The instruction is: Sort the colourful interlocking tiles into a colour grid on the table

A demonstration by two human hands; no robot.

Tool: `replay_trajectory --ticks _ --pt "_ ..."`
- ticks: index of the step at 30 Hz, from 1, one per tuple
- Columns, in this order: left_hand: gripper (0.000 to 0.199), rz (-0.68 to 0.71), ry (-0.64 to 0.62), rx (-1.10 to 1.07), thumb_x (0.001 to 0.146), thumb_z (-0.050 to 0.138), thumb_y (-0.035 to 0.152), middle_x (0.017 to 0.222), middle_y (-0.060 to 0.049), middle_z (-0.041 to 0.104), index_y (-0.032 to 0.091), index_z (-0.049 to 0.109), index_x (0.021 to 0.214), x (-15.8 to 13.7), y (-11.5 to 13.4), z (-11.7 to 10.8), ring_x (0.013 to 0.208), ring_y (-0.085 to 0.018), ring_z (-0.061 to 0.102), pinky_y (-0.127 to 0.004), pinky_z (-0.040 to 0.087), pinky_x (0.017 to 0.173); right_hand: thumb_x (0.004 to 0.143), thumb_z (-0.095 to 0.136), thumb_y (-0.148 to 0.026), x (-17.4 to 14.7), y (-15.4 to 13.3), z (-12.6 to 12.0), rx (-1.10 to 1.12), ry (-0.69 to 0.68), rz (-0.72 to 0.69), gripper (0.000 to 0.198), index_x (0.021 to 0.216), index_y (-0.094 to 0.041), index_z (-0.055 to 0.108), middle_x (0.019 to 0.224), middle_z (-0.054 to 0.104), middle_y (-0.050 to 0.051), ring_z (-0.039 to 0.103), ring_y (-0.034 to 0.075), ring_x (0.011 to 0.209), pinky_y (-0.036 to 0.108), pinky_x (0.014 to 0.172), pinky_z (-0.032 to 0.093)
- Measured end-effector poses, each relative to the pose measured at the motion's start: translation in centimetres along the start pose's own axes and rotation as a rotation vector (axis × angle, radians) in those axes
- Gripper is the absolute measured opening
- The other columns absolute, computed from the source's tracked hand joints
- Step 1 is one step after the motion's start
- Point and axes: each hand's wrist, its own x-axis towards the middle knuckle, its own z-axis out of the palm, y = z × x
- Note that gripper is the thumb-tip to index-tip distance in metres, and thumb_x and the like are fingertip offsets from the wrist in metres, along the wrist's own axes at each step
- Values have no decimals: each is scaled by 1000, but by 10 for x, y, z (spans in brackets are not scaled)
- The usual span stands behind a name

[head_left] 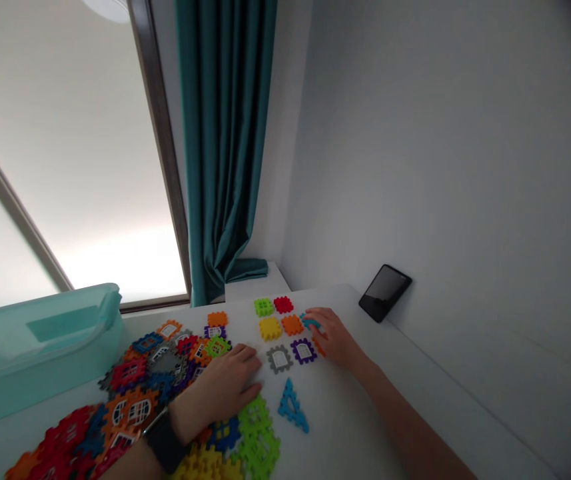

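My right hand point(334, 339) is at the right end of a small grid of interlocking plastic tiles, its fingers and thumb on a blue tile point(310, 321) that they partly cover. Beside that hand an orange tile point(319, 348) shows in part. The grid also has a lime tile point(264, 307), a red tile point(283, 305), a yellow tile point(270, 328), an orange square tile point(292, 325), a grey window tile point(280, 359) and a purple window tile point(304, 351). My left hand point(232, 380) lies flat, thumb apart, between the grid and a heap of tiles point(130, 407).
A blue triangular piece point(292, 407) lies in front of the grid. At the left stands a teal plastic bin point(40, 393). A dark tablet-like device point(385, 293) leans against the wall on the right. Behind the table point(345, 427) hangs a teal curtain point(225, 147).
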Motion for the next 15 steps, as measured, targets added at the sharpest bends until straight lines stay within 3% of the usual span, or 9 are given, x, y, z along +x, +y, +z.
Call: replay_trajectory --ticks 10,15 --pt "17 -55 103 29 97 60 30 120 -6 68 25 68 111 -26 7 -7 116 -29 59 -46 44 105 97 49 -17 5 -49 2 -10 -46 -145 27 114 -23 69 123 72 9 62 27 120 49 107 46" --pt "29 -102 108 -3 88 71 47 122 -8 67 25 70 106 -43 13 -6 123 -33 56 -53 37 112 97 48 -17 7 -62 4 -13 -53 -167 29 116 -23 69 124 72 10 60 28 122 50 107 46"
